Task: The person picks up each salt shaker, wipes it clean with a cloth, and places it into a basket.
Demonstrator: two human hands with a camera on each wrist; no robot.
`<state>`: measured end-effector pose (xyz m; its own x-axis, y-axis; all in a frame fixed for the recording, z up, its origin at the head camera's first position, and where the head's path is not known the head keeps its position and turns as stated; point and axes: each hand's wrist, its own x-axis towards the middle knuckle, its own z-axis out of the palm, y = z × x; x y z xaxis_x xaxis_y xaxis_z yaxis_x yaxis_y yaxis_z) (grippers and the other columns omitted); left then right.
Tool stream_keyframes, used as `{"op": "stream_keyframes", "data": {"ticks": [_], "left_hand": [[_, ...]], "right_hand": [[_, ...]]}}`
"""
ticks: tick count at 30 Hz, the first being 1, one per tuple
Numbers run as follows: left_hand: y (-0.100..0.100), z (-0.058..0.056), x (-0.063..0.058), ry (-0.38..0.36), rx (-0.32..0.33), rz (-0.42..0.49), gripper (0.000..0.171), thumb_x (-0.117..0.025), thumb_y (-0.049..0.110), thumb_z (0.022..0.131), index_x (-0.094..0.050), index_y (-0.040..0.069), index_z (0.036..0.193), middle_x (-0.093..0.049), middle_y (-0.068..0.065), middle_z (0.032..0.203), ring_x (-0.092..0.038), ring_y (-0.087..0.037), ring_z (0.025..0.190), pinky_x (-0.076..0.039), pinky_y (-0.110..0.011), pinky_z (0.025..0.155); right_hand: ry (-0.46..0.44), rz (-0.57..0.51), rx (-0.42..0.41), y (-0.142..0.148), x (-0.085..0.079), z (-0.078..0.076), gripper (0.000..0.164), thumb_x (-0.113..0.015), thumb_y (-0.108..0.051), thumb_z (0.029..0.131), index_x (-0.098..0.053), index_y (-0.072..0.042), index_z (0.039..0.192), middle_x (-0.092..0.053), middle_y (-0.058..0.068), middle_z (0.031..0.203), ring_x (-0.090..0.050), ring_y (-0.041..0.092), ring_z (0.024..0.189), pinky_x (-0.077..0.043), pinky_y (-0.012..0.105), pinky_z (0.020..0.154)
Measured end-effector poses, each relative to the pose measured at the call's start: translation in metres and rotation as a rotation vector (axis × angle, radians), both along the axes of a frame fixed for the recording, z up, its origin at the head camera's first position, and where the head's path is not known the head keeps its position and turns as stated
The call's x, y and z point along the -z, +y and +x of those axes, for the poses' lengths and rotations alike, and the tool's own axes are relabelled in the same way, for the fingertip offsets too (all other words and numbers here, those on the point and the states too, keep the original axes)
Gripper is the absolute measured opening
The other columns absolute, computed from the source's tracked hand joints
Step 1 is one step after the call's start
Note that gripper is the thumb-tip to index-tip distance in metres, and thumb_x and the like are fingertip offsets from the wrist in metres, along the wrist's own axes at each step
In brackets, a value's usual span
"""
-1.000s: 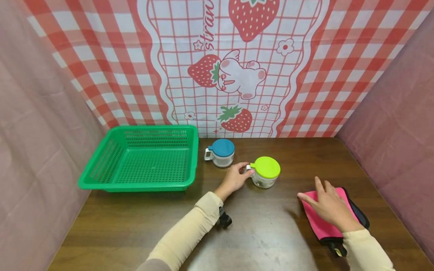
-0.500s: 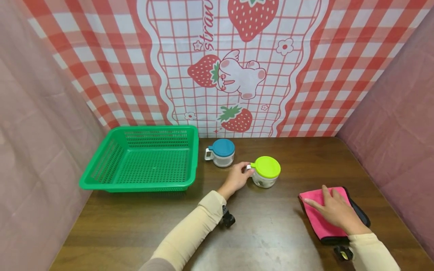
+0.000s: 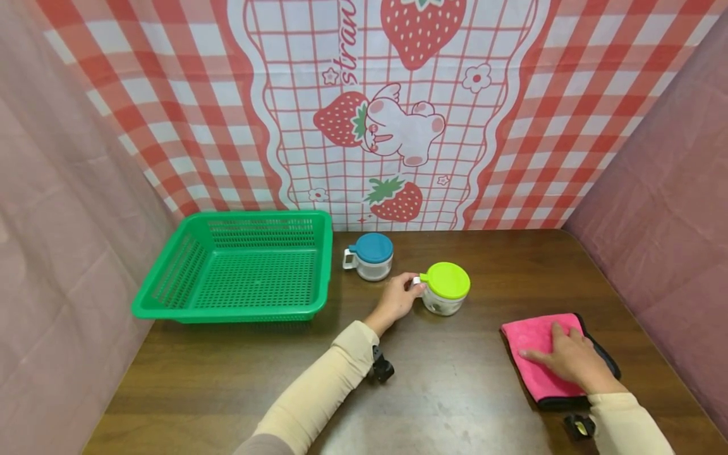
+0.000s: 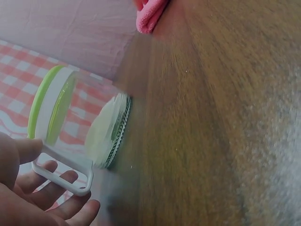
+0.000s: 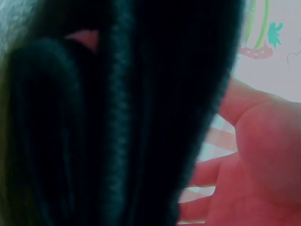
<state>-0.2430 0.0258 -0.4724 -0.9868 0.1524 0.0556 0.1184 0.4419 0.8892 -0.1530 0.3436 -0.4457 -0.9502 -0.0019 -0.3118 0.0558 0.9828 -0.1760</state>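
A clear jar with a lime-green lid (image 3: 448, 281) stands on the table. My left hand (image 3: 394, 298) holds its white handle (image 4: 87, 181), thumb on top and fingers beneath in the left wrist view. At the right, a folded pink cloth (image 3: 534, 332) with black edging lies flat. My right hand (image 3: 576, 357) rests on this cloth, thumb apart from the fingers. Close up in the right wrist view, the dark edging (image 5: 120, 117) hides part of that hand.
Behind my left hand stands a similar jar with a blue lid (image 3: 374, 249), its handle pointing left. A green plastic basket (image 3: 233, 313) sits on the left of the wooden table (image 3: 432, 385). A red-checked strawberry curtain (image 3: 489, 126) hangs along the back.
My right hand has come down onto the pink cloth and drawn back slightly toward the right, its fingers less spread. My left hand stays on the jar's handle.
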Motion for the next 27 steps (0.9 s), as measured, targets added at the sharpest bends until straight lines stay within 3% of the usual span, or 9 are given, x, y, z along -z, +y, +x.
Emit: {"op": "stream_keyframes", "data": {"ticks": [9,19,27], "left_hand": [[0.0002,-0.0014,-0.0001,-0.022,-0.008,0.027,0.032,-0.065,0.020,0.094,-0.065,-0.001,0.118,-0.070,-0.014,0.114,-0.064,-0.021,0.102,-0.053,-0.028,0.088],[0.0018,-0.0012,0.0017,-0.034,-0.012,0.040,0.031,-0.064,0.019,0.094,-0.066,-0.002,0.117,-0.070,-0.015,0.112,-0.064,-0.021,0.099,-0.053,-0.027,0.085],[0.0005,-0.0034,0.0023,-0.035,-0.008,0.045,0.032,-0.065,0.020,0.093,-0.066,-0.002,0.116,-0.070,-0.015,0.111,-0.064,-0.021,0.099,-0.054,-0.027,0.085]], "right_hand": [[-0.029,0.015,0.054,-0.0040,0.0025,-0.0010,0.124,-0.060,-0.081,0.071,-0.031,0.022,0.134,-0.030,0.052,0.120,-0.036,0.068,0.108,-0.044,0.072,0.077],[-0.020,0.014,0.063,-0.0039,0.0029,0.0003,0.121,-0.059,-0.081,0.072,-0.033,0.020,0.134,-0.032,0.050,0.123,-0.035,0.069,0.110,-0.042,0.073,0.080],[-0.027,-0.026,0.072,0.0042,0.0011,0.0000,0.119,-0.060,-0.077,0.075,-0.031,0.025,0.130,-0.030,0.056,0.121,-0.034,0.070,0.110,-0.040,0.073,0.084]]}}
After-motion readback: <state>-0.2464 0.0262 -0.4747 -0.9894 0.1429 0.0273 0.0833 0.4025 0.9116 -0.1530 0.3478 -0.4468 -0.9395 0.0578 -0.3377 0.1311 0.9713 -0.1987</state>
